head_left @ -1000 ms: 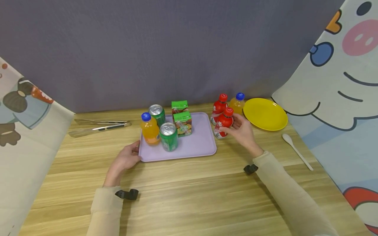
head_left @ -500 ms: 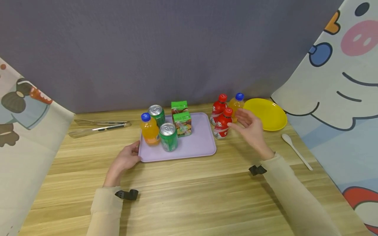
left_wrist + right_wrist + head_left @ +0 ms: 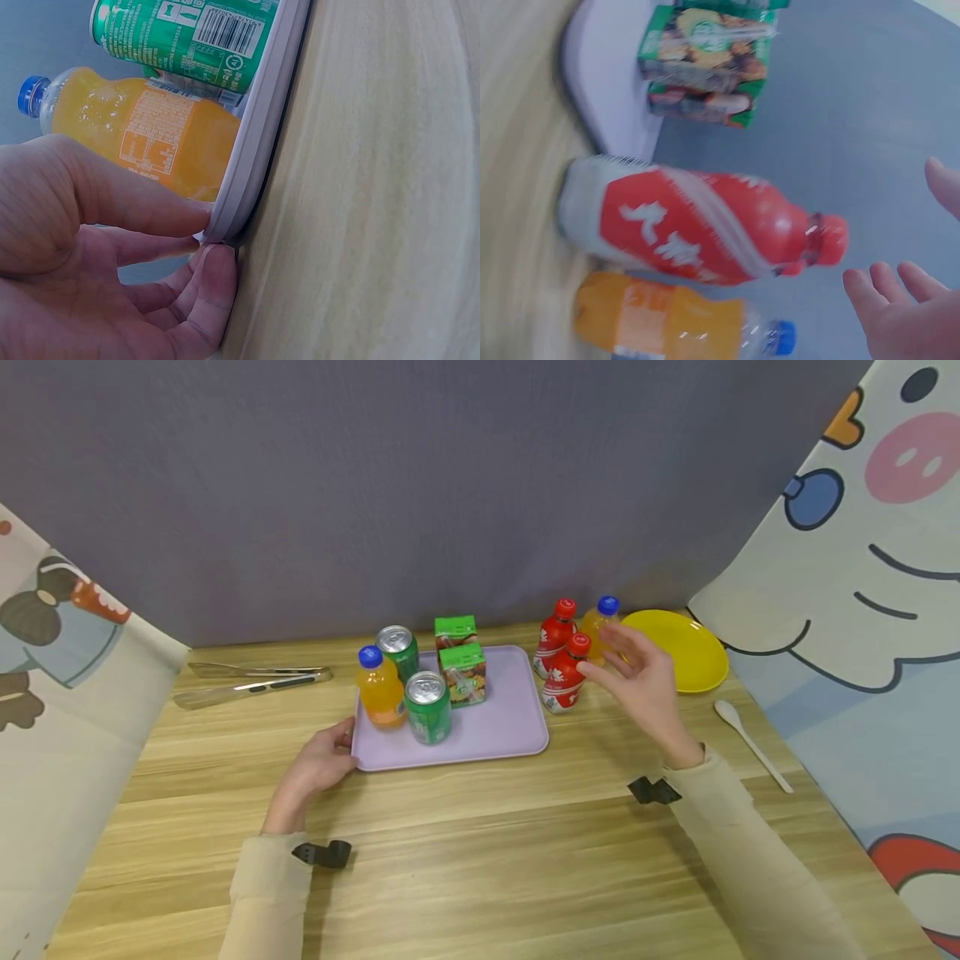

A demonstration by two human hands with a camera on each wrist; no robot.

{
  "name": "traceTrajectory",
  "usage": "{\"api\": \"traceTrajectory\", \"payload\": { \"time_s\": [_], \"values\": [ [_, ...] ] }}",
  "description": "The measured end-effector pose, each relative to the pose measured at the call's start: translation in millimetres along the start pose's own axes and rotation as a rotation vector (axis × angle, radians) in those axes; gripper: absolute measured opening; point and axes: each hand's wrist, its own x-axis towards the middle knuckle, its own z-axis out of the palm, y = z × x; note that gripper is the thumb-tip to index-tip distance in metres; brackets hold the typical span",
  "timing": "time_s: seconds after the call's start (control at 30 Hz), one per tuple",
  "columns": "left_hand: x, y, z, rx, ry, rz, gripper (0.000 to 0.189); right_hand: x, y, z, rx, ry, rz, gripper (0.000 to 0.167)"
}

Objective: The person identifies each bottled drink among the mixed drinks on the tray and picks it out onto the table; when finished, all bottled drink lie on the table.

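Thumb and fingertips of the left hand [image 3: 315,764] pinch the lilac tray [image 3: 502,727] at its near left corner, thumb over the rim and fingers against the outside, probably to steady it. Upon it the front green can [image 3: 429,714] stands nearest, its reverse showing a barcode and lines of print too fine to read. Just behind and left is an orange drink bottle [image 3: 382,693], blue-capped, with a boxed table on its label, equally illegible. The right hand [image 3: 645,685] has thumb and fingers spread, nothing between them; the front red bottle [image 3: 564,683] stands close by on the table, just right of the tray, apparently placed within easy reach. Large white characters cross its red label, too blurred to read surely. Farther in on the tray, the front drink box [image 3: 465,681] carries a round emblem and a straw, its wording unclear. The rear green can [image 3: 400,647] and rear drink box [image 3: 455,631] stand behind their matches, which suggests sorting by kind. Beyond the tray's right side are the rear red bottle [image 3: 553,635] and a second orange bottle [image 3: 596,627], partly hidden by fingers, before the grey backdrop [image 3: 450,485].
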Motion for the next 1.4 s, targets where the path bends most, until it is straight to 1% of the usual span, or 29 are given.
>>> {"api": "traceTrajectory", "payload": {
  "time_s": [0.1,0.23,0.33,0.47,0.5,0.63,0.73,0.77,0.87,1.0,1.07,1.17,1.3,1.4],
  "values": [
    [0.5,-0.4,-0.5,0.003,0.003,0.002,0.074,3.7,-3,6,0.031,-0.006,-0.011,0.055],
    [1.0,-1.7,-0.2,-0.001,-0.001,0.001,0.074,10.0,1,18,0.092,-0.044,-0.029,0.057],
    [0.9,-1.9,0.1,0.003,-0.004,0.001,0.074,13.0,-2,31,0.122,-0.084,-0.044,0.058],
    [0.6,-1.0,-0.5,0.006,0.001,0.002,0.074,16.6,-2,49,0.125,-0.15,-0.061,0.06],
    [0.5,-0.8,-0.6,0.004,0.003,0.003,0.074,18.1,2,54,0.125,-0.167,-0.066,0.061],
    [0.1,-0.4,-1.1,0.002,0.004,0.012,0.074,19.3,-10,74,0.099,-0.233,-0.058,0.06],
    [0.0,0.0,-1.5,0.002,0.002,0.012,0.075,19.8,-22,88,0.069,-0.263,-0.049,0.058],
    [0.1,0.4,-1.3,0.002,0.005,0.005,0.074,20.8,-22,93,0.06,-0.271,-0.052,0.059],
    [-0.5,1.9,-1.1,0.002,-0.003,-0.005,0.075,24.2,-15,107,0.053,-0.29,-0.048,0.061],
    [-1.0,3.2,-0.7,0.005,-0.012,-0.023,0.075,30.3,3,124,0.056,-0.324,-0.038,0.065],
    [-1.0,3.2,-0.6,0.007,-0.014,-0.03,0.075,32.1,7,130,0.045,-0.347,-0.034,0.066],
    [-1.1,3.3,-1.0,0.012,-0.012,-0.031,0.075,34.2,9,137,0.0,-0.376,-0.031,0.068],
    [-1.5,3.3,-0.9,0.012,-0.008,-0.016,0.075,36.8,11,148,-0.046,-0.415,-0.036,0.07],
    [-1.6,2.7,-0.5,0.015,0.001,-0.017,0.075,38.8,12,157,-0.064,-0.439,-0.042,0.069]
  ]
}}
